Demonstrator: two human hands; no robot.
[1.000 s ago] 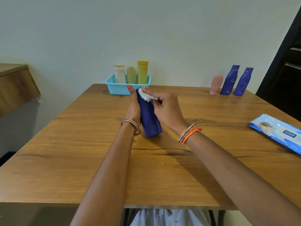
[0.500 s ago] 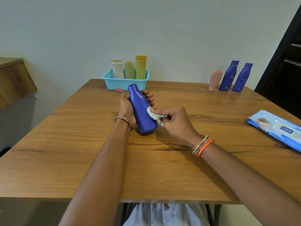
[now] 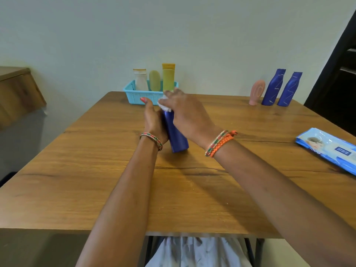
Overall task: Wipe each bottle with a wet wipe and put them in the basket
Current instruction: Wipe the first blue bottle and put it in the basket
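A person's left hand grips a blue bottle standing tilted on the wooden surface, while the right hand presses a white wipe against its top; a basket sits just beyond both hands.

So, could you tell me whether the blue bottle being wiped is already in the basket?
Not yet: the blue bottle is held over the table, short of the basket.

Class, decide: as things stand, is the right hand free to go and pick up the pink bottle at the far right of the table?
Probably not yet. The right hand is holding a wipe against the blue bottle, which the left hand grips. The bare table leaves the way to the pink bottle open.
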